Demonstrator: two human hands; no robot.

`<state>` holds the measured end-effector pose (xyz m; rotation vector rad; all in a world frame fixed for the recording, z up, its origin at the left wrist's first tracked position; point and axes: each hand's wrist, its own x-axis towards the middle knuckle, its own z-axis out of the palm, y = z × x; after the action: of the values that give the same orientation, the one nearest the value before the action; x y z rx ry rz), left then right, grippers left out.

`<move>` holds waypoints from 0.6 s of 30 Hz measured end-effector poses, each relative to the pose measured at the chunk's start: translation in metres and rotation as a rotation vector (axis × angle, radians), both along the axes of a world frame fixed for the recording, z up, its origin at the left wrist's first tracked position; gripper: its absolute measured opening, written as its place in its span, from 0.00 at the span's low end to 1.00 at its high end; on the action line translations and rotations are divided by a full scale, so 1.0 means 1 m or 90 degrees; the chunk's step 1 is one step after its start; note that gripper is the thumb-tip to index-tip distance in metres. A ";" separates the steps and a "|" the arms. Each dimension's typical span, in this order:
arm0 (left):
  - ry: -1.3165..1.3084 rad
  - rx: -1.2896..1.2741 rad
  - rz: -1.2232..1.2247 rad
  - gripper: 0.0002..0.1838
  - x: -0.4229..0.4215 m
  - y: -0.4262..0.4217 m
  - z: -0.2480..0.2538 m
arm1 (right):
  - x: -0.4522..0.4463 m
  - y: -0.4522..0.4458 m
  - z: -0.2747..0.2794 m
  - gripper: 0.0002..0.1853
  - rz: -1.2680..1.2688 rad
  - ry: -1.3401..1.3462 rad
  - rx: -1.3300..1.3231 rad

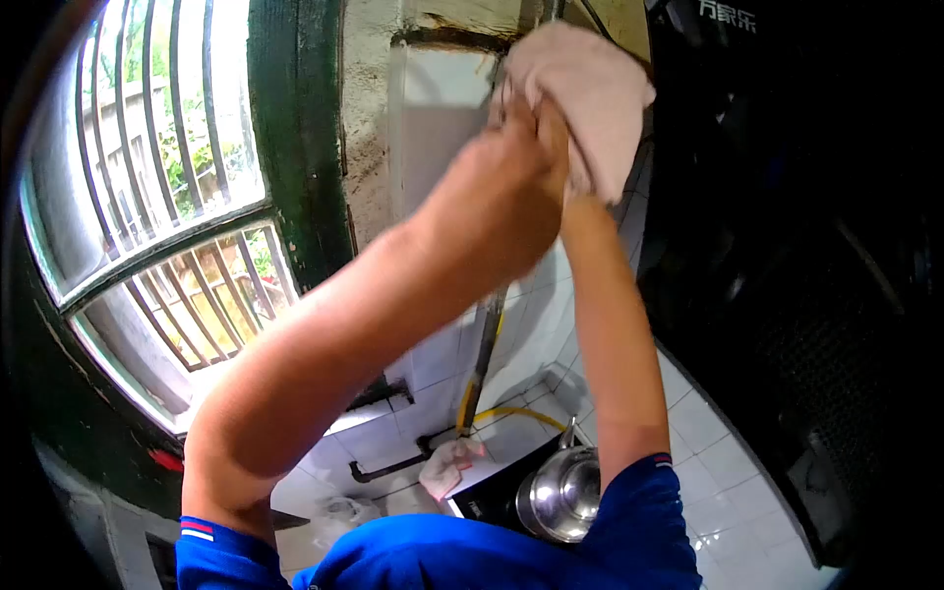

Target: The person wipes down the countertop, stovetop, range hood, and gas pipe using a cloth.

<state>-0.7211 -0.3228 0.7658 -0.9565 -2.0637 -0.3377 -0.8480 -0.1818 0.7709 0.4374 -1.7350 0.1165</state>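
Observation:
Both my arms reach up towards the wall corner beside the black range hood. My left hand (526,167) is closed, its fingers pinching the lower left part of a pale pink cloth (600,103). The cloth hangs bunched and folded in front of a pipe and the wall. My right forearm (624,344) rises to the cloth's lower edge. Behind the cloth and my left hand, the right hand itself is hidden, so its fingers cannot be made out.
To the right looms the black range hood (787,246). A barred window (167,147) is on the left. Below are a metal pot (565,497) on a stove, a second cloth (450,468), a yellow hose (521,413), dark pipes (388,470) and a clear plastic bag (342,516).

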 end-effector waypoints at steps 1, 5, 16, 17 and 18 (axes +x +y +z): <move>0.116 -0.022 0.017 0.31 -0.013 0.003 -0.014 | 0.000 0.003 -0.003 0.07 -0.031 0.037 0.019; 0.149 -0.012 -0.043 0.30 -0.024 -0.001 -0.004 | -0.031 0.041 0.045 0.15 0.131 0.044 0.167; 0.162 -0.077 0.085 0.12 -0.021 0.016 -0.024 | 0.020 0.006 -0.037 0.17 0.012 -0.052 -0.015; 0.193 -0.088 0.052 0.12 -0.024 0.015 -0.025 | 0.018 0.008 -0.035 0.18 0.013 -0.051 -0.015; 0.224 -0.103 0.017 0.12 -0.024 0.015 -0.024 | 0.016 0.010 -0.032 0.18 0.020 -0.056 -0.024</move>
<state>-0.7450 -0.3081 0.7416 -1.0045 -1.7975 0.0139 -0.8318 -0.1718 0.7391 0.4372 -1.8094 0.1924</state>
